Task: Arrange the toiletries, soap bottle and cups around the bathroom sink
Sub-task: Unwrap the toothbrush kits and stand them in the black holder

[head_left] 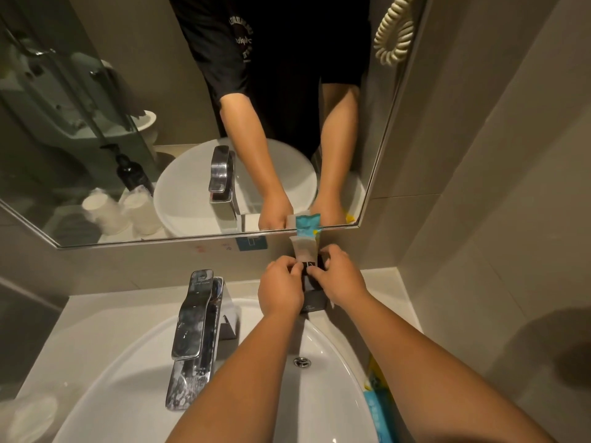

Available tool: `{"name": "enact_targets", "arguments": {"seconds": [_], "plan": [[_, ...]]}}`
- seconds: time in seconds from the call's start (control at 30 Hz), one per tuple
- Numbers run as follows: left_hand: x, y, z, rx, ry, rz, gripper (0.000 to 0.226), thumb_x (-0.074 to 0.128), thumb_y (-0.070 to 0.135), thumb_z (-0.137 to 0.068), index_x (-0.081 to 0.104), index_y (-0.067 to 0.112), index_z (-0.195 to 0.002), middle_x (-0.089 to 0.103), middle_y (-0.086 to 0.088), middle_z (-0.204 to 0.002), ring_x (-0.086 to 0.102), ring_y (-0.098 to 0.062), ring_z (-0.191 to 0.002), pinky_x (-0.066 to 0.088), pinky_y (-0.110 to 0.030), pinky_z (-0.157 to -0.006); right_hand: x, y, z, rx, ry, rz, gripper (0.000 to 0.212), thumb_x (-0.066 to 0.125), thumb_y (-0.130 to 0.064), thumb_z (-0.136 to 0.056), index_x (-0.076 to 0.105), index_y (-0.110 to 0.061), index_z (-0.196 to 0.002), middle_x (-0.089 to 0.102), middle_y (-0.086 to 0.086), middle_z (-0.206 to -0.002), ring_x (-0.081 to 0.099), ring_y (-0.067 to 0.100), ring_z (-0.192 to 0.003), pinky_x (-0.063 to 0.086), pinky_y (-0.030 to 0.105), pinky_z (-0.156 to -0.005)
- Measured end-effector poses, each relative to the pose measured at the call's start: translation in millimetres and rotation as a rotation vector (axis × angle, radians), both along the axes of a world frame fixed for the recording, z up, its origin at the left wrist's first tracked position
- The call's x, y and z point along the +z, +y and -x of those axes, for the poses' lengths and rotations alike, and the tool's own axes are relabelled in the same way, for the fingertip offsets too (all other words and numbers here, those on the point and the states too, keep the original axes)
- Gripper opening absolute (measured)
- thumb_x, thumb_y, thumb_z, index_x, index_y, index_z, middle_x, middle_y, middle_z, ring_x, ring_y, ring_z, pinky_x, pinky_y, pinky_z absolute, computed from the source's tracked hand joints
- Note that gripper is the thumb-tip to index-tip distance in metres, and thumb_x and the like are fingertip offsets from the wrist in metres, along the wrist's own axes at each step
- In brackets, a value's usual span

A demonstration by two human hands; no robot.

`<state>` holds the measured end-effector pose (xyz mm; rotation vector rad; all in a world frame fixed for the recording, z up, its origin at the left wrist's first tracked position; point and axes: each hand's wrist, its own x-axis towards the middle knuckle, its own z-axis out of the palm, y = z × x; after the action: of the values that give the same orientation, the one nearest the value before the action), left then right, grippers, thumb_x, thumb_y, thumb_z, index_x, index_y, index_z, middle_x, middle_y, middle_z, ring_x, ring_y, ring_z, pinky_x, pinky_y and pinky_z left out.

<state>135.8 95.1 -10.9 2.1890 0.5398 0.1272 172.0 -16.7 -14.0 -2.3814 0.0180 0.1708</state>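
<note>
Nearest the camera, two bare forearms reach forward over the white oval ceramic sink basin [134,372], whose round metal drain [302,362] shows between them. On the pale tabletop [54,343] to the right of the basin, partly under the right forearm, lie blue and yellow plastic sachets [379,401]. Left of the arms stands the tall chrome lever tap [195,334], its body spotted with water marks.

Further back, at the rear right of the basin rim, stands a small black rectangular holder box [315,297]. Upright in it is a translucent grey toiletry packet with a teal and yellow top [305,247], leaning against the wall just under the mirror edge. The left hand [281,290] has its fingers curled in a grip on the left side of the packet at the box mouth; the right hand [340,276] pinches it from the right, fingertips touching the packet and the box top.

Behind that, a blue sticker [251,243] sits on the wall below the large framed mirror [388,129]. The mirror shows a dark pump soap bottle [131,174] and two white paper cups [121,211] at the left of the basin. A cream coiled cord [395,30] hangs at the upper right
</note>
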Motion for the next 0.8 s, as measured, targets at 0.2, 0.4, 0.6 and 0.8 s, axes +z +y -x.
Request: {"name": "enact_targets", "arguments": {"seconds": [0.2, 0.4, 0.6, 0.8], "plan": [[4, 3, -1, -0.027, -0.009, 0.019, 0.015, 0.052, 0.029, -0.096, 0.063, 0.023, -0.089, 0.067, 0.001, -0.084, 0.059, -0.02, -0.078, 0.048, -0.034, -0.067, 0, -5, 0, 0.072, -0.029, -0.061, 0.017, 0.061, -0.033, -0.09, 0.064, -0.016, -0.088, 0.052, 0.002, -0.092, 0.056, 0.02, -0.081, 0.046, 0.03, -0.068], [7, 3, 6, -0.025, -0.04, 0.076, 0.013, 0.055, 0.034, -0.094, 0.059, 0.022, -0.093, 0.064, 0.005, -0.08, 0.059, -0.019, -0.077, 0.046, -0.033, -0.064, 8, -13, -3, 0.11, 0.048, -0.116, 0.027, 0.063, -0.035, -0.088, 0.065, -0.012, -0.074, 0.052, 0.003, -0.086, 0.053, 0.018, -0.072, 0.044, 0.031, -0.063], [3, 3, 14, -0.11, 0.002, -0.041, 0.023, 0.045, 0.034, -0.098, 0.064, 0.021, -0.104, 0.067, -0.002, -0.094, 0.059, -0.022, -0.083, 0.048, -0.034, -0.069, 9, -16, 2, 0.161, 0.116, -0.102, 0.034, 0.062, -0.035, -0.088, 0.065, -0.006, -0.072, 0.053, 0.001, -0.072, 0.051, 0.018, -0.064, 0.043, 0.032, -0.059], [5, 5, 19, -0.166, 0.06, -0.123, 0.028, 0.041, 0.032, -0.099, 0.066, 0.021, -0.093, 0.067, -0.004, -0.085, 0.058, -0.023, -0.076, 0.043, -0.031, -0.06, 11, -18, 7, 0.182, 0.165, -0.112, 0.04, 0.062, -0.032, -0.089, 0.061, 0.002, -0.069, 0.048, 0.007, -0.061, 0.041, 0.019, -0.057, 0.034, 0.03, -0.055]]}}
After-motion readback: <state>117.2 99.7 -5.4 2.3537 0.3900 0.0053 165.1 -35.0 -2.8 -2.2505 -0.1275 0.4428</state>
